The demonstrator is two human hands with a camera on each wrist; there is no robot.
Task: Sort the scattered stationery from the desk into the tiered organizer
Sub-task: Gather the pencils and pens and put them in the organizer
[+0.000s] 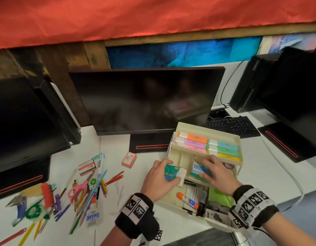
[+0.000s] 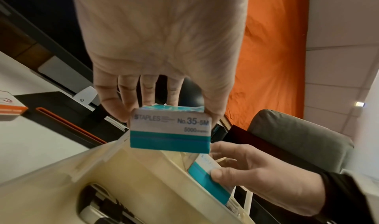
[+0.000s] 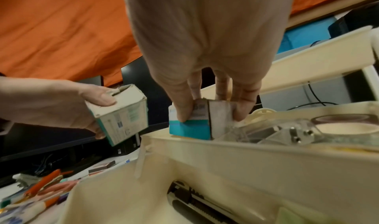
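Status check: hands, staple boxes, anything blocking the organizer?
Left hand grips a staple box, beside the organizer. Right hand grips second staple box, lowering into middle tier. Nothing blocking.

Your white desk (image 1: pixel 171 226) | back edge: three dark monitors (image 1: pixel 144 102), keyboard (image 1: pixel 231 125) | right of centre: cream tiered organizer (image 1: pixel 173 204) | left front: your heap of pens, pencils (image 1: pixel 93 196), pink scissors (image 1: pixel 77 189) | red-edged box (image 1: pixel 129 159) near centre, probably cards | small boxes (image 1: pixel 87 167) beside heap
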